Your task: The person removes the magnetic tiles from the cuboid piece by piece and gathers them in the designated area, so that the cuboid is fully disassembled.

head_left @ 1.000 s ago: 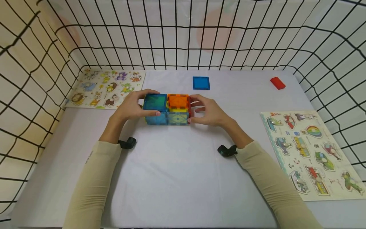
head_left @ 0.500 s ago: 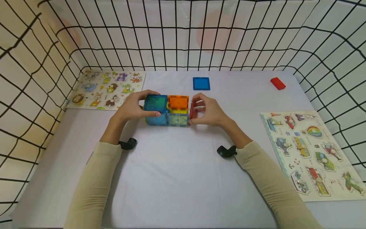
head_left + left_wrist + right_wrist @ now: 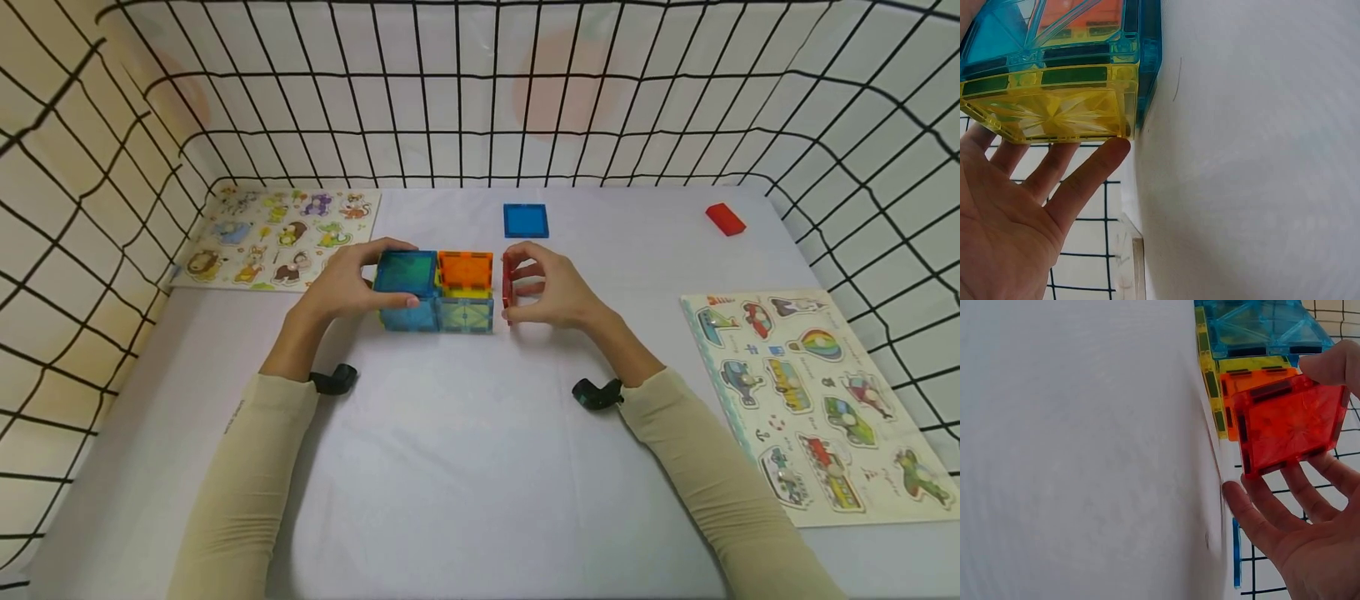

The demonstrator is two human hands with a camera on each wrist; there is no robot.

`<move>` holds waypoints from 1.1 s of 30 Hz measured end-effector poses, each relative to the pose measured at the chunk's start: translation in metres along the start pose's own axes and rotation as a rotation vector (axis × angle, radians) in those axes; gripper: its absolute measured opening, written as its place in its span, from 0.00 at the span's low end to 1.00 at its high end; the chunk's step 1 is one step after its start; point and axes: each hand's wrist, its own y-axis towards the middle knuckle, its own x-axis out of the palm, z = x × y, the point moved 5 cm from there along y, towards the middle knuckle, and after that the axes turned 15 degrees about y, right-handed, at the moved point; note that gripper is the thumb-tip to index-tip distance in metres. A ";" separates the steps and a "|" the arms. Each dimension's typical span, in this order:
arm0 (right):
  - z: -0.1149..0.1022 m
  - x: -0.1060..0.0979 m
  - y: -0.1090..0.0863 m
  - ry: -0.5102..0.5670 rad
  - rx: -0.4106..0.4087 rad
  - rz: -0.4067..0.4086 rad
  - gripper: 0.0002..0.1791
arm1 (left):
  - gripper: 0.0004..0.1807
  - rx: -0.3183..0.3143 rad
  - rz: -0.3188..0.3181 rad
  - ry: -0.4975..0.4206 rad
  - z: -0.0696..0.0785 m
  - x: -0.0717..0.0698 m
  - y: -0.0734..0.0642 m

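Red translucent square plastic tile (image 3: 1291, 428) is pinched in right hand (image 3: 553, 290), just apart from multicoloured translucent plastic box (image 3: 438, 295) that left hand (image 3: 352, 280) grips.

Soft, even light fills the head view, laying faint shadows on the bench (image 3: 450, 492); the wire grid (image 3: 491, 132) warps toward the edges. The dimmer left wrist view shows glints on the yellow tile (image 3: 1054, 112).
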 end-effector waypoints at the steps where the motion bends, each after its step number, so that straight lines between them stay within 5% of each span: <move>1: 0.000 -0.001 0.000 -0.004 0.000 -0.001 0.46 | 0.37 0.001 0.000 -0.001 0.000 0.000 0.000; 11: -0.001 -0.016 -0.004 -0.056 0.001 0.009 0.47 | 0.37 -0.005 0.005 0.008 0.000 0.000 0.000; 33: 0.002 -0.110 0.005 -0.286 0.155 0.096 0.44 | 0.36 0.004 -0.003 -0.023 -0.001 0.002 0.000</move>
